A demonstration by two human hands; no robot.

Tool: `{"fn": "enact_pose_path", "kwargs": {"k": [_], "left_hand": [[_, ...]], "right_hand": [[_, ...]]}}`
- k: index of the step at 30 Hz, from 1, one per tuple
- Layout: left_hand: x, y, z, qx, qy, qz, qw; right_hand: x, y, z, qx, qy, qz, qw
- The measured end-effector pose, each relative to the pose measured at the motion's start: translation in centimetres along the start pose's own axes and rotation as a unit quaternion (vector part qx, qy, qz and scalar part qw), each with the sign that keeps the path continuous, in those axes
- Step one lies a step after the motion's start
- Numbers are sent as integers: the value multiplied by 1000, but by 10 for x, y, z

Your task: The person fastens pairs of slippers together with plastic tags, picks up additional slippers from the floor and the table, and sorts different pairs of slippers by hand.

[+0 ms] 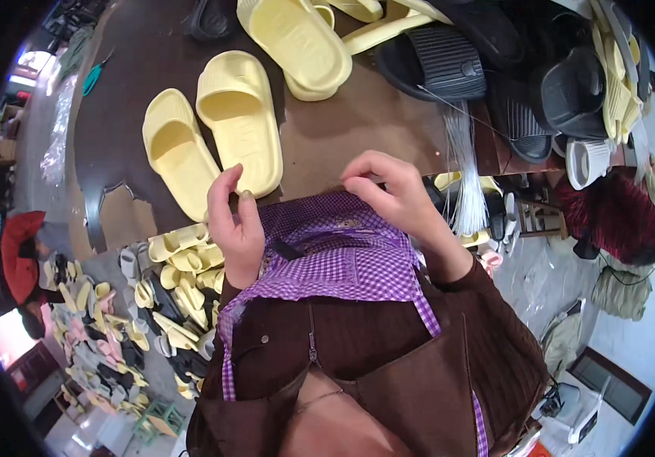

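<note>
- Slippers in yellow, a pair, lie side by side on the bench, left of the middle of its near edge: inner slipper and outer slipper.
- Long axes run from the far edge toward the near edge, toe ends away from the person and leaning toward the bench's left edge, heels nearest the body.
- The left hand is clearly the nearer one. Both slippers reach forward and leftward from it; its fingertips overlap the inner slipper's heel in this view, and whether they touch cannot be told.
- Its thumb and forefinger stand apart with nothing seen between them.
- The right hand hangs over the near edge, well apart from the pair; thumb and forefinger come close together, and whether they pinch anything cannot be told.
- Raised lettering marks the inner slipper's footbed; a small emblem sits on the strap of a black slide toward the right end.
</note>
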State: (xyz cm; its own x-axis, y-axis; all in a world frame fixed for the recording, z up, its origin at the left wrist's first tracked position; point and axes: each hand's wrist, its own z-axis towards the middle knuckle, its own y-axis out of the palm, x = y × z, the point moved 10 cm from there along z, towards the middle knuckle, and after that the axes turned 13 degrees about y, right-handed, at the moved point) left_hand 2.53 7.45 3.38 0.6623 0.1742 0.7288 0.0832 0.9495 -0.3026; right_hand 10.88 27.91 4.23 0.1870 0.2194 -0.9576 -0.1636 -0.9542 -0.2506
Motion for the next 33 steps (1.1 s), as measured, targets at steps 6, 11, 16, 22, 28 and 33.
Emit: {"fn": "enact_pose_path", "kwargs": {"k": [6, 11, 16, 22, 28, 33], "left_hand": [[15, 27, -4, -47, 26, -22, 998], [19, 43, -10, -83, 18, -64, 994], [21, 68, -20, -120, -28, -134, 983], [45, 118, -31, -309, 75, -115, 941], [60, 168, -57, -426, 11, -200, 882], [50, 214, -99, -438, -249, -376, 778]], "right_hand": [[16, -61, -39, 192, 16, -174, 966], [52, -112, -81, 282, 112, -304, 903], [74, -124, -95, 319, 199, -360, 854], [96, -122, -96, 289, 217, -423, 831], [116, -110, -88, 208, 280, -30, 937], [137, -88, -78, 156, 292, 197, 923]]}}
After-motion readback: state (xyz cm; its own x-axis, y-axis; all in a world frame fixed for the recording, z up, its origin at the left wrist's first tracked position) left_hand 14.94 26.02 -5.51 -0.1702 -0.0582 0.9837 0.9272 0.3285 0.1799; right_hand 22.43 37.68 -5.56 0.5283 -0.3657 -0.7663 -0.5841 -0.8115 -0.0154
